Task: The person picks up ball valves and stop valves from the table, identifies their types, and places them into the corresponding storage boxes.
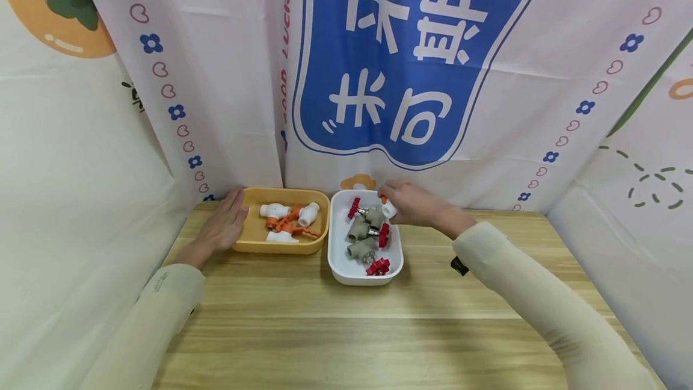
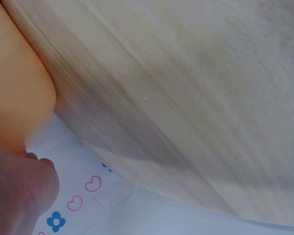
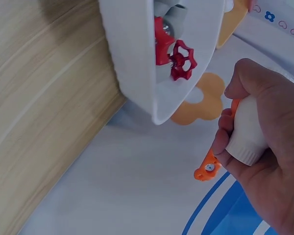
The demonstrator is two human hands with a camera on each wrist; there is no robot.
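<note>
My right hand [image 1: 418, 204] grips a white plastic ball valve [image 3: 248, 131] with an orange lever handle. It is at the back right corner of the white tray [image 1: 360, 280], with the valve's white end over the rim. In that tray lie several grey-green stop valves [image 1: 360, 250] with red handwheels. At the left end of the yellow tray [image 1: 281, 248], my left hand [image 1: 223, 225] rests against the rim with its fingers straight. Several white ball valves [image 1: 308, 214] with orange handles lie inside the yellow tray.
Both trays stand side by side at the back of a wood-grain table [image 1: 325, 336]. Right behind them hangs a printed cloth [image 1: 238, 89], and more cloth walls enclose the left and right sides.
</note>
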